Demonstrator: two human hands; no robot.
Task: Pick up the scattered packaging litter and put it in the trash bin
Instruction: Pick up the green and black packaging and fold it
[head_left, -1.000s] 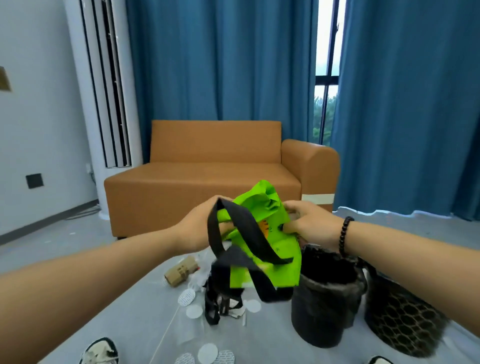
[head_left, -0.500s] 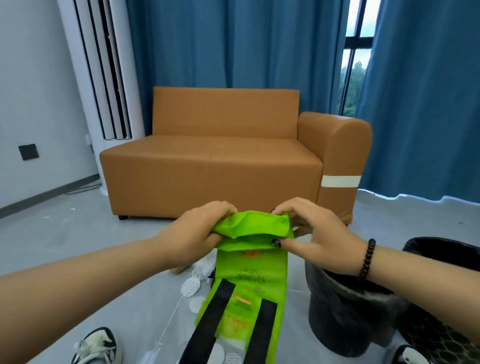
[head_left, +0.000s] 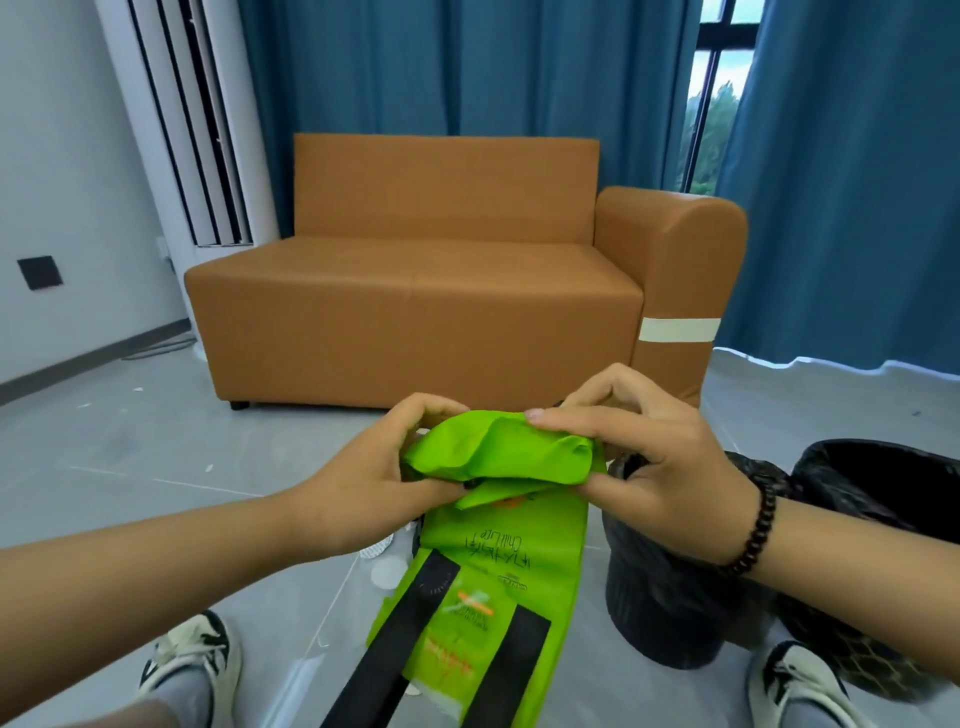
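Left hand (head_left: 374, 467) and right hand (head_left: 649, 457) both grip, fingers curled.

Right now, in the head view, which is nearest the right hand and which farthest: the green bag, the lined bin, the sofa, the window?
From the right hand:
1. Green bag: gripped by the hand at its crumpled top.
2. Lined bin: just below the hand.
3. Sofa: across the floor, ahead.
4. Window: behind the sofa, between the curtains.
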